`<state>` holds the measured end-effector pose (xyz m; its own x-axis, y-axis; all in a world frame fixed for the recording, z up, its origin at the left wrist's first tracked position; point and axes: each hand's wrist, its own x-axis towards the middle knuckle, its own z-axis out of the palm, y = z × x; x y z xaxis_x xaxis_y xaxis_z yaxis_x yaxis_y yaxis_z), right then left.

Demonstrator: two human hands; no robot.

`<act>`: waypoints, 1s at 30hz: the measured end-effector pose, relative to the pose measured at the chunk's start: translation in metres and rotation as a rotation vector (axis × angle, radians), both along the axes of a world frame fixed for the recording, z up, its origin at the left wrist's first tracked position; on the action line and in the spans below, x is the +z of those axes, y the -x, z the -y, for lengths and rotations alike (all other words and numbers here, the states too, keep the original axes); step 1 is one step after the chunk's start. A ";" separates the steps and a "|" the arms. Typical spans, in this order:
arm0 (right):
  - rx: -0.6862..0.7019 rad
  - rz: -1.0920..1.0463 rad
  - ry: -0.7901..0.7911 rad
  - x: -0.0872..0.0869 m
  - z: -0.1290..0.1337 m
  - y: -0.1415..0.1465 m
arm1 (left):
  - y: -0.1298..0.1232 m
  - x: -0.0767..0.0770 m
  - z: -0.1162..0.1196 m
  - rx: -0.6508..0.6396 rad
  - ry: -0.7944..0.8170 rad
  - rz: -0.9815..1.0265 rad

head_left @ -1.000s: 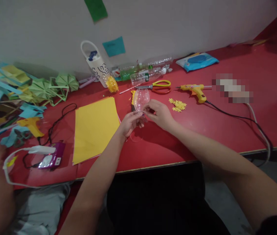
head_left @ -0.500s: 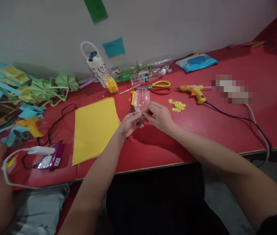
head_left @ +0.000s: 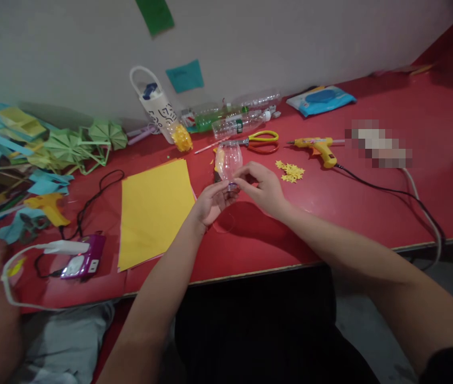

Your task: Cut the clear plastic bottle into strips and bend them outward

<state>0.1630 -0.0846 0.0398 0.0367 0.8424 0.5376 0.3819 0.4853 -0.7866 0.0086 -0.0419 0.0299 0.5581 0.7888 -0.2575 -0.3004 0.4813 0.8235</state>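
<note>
While the left hand (head_left: 214, 202) and right hand (head_left: 262, 185) pinch the narrow end of a clear, rounded plastic bottle piece (head_left: 232, 159) above the flat red surface (head_left: 410, 106), oversqueezing could dent it; slipping forward, it could knock the yellow-and-red-handled metal scissors (head_left: 246, 142).

Straight ahead of the bottle (head_left: 232, 154), the scissors (head_left: 264, 137) and then the lying bottles (head_left: 238, 124) bar a low reach to the wall. Between the right hand (head_left: 262, 189) and the stars (head_left: 292, 172) runs a narrow lane; a wider one crosses the worktop (head_left: 342, 213) between the right forearm and the glue gun's cord (head_left: 386, 190). Leftward, a hand could pass over the flat paper (head_left: 156, 213), but the purple box (head_left: 94, 250) and white cable (head_left: 6, 272) obstruct beyond.
</note>
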 end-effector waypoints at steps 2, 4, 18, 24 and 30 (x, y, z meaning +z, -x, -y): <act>-0.042 -0.029 0.000 -0.001 -0.002 -0.001 | 0.000 0.003 0.000 0.016 0.047 0.000; -0.057 -0.022 0.017 -0.002 -0.003 -0.001 | 0.000 0.007 0.001 0.027 0.068 -0.001; 0.068 0.278 -0.165 -0.012 -0.002 0.001 | -0.001 0.004 -0.001 0.072 0.031 0.061; 0.070 0.229 -0.128 -0.009 0.000 0.002 | -0.001 0.001 0.000 0.070 -0.018 0.065; 0.004 0.105 -0.068 -0.006 0.001 0.001 | -0.003 0.003 0.003 0.085 -0.009 0.021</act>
